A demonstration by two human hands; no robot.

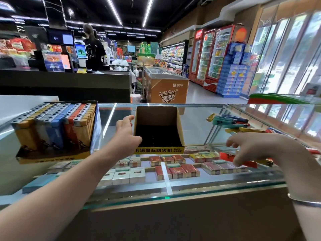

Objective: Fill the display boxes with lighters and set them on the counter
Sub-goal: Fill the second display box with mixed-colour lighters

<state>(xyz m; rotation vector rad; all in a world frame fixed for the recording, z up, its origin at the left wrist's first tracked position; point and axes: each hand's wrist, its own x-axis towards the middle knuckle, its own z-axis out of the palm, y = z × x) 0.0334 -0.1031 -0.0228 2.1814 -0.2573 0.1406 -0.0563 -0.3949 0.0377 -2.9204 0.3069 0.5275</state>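
An empty yellow-fronted display box (pixel 157 117) stands on the glass counter (pixel 191 122) at the middle. My left hand (pixel 127 133) lies against its left wall with the fingers straight; the thumb is hidden. To the left stands a second display box (pixel 94 136), packed with upright yellow, blue, grey and orange lighters (pixel 57 122). On the right, loose lighters (pixel 232 121) lie in a heap on the glass. My right hand (pixel 260 150) hovers over them with spread, loosely bent fingers. Its fingertips sit just above a red lighter (pixel 225 156) and hold nothing.
Cigarette packs (pixel 173 169) fill the showcase under the glass. A green and red object (pixel 278 98) lies at the counter's far right. Beyond are a black checkout desk (pixel 66 84) with a person behind it, an orange freezer chest (pixel 166 89) and drink fridges (pixel 208 56).
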